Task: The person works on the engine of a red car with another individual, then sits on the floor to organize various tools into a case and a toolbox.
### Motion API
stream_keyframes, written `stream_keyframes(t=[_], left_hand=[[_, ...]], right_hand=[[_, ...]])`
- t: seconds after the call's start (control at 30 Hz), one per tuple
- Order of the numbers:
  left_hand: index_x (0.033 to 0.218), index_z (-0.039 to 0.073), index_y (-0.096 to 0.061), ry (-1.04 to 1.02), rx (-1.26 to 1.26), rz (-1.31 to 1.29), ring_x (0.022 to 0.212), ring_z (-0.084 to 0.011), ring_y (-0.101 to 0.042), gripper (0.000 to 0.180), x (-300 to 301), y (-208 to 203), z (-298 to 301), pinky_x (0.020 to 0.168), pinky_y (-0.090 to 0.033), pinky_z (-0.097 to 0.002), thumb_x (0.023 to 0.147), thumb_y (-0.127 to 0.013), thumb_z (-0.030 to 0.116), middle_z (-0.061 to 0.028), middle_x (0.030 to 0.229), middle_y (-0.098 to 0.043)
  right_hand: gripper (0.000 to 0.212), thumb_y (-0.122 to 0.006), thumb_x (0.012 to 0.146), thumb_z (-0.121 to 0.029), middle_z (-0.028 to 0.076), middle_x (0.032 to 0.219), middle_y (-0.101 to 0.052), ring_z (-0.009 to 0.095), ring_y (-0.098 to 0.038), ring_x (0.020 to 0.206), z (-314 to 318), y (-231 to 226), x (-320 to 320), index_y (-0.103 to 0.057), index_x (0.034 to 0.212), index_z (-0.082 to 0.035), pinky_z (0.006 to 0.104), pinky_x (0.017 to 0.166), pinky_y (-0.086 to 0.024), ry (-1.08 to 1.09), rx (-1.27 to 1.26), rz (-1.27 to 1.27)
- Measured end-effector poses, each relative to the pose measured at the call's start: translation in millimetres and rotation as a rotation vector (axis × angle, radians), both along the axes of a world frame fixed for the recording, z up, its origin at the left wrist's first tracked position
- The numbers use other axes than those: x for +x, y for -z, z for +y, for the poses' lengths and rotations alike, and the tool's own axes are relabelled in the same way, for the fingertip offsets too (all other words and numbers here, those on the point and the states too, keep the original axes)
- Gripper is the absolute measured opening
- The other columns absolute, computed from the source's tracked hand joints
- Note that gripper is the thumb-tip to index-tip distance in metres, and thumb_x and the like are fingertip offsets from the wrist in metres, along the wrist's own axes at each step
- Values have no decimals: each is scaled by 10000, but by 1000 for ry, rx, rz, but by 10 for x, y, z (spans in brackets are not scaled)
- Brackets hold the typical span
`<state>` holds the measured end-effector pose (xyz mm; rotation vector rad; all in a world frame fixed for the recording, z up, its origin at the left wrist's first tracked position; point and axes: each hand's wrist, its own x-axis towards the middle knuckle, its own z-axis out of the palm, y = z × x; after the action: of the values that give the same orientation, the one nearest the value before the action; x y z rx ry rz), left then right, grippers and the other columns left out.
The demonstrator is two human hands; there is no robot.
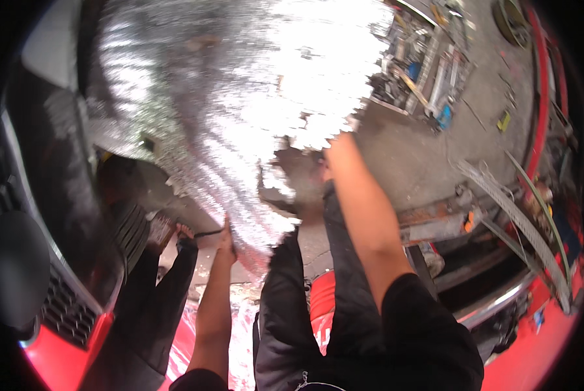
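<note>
A large silvery foil sheet [194, 117] with ragged, torn edges spreads across the upper middle, partly washed out by glare. My left hand [226, 242] is closed on its lower edge, the sheet rising to the right of the fingers. My right hand [336, 155] is at the torn right edge, close to a jagged notch. Motion and glare smear its fingers, so I cannot see whether they grip the foil. Both forearms reach up from the bottom of the view.
A tray of mixed hand tools [412, 65] lies on the concrete floor [481, 124] at the upper right. Bent metal strips [507, 202] and a red car body part [533, 345] are at right. Another person's legs [158, 293] stand at left, beside a dark car front [57, 195].
</note>
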<state>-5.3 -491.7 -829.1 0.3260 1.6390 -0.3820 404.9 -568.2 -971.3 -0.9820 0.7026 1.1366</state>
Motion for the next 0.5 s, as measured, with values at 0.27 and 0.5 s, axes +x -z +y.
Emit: stream_keyframes(t=[0.27,0.5], left_hand=[[1413,-46,-438,447,94,182,1252,-327,-516,983,83,43,-10,1045,-409,-396,864,-438,770,-236,1401,-497],[1328,-133,-478,158,-1,282,1126,-303,-603,1078,839,-472,-287,968,-468,-405,802,-498,808,-212,1281,-596]], right_hand=[[736,-678,861,-449,133,1401,-486,249,-504,1231,34,-1558,735,-449,1394,5,408,1020,-420,-151,-115,-247],[448,-731,848,-346,131,1022,-668,175,-605,977,360,-2331,1063,-662,1092,24,303,879,-451,-761,-762,-941]])
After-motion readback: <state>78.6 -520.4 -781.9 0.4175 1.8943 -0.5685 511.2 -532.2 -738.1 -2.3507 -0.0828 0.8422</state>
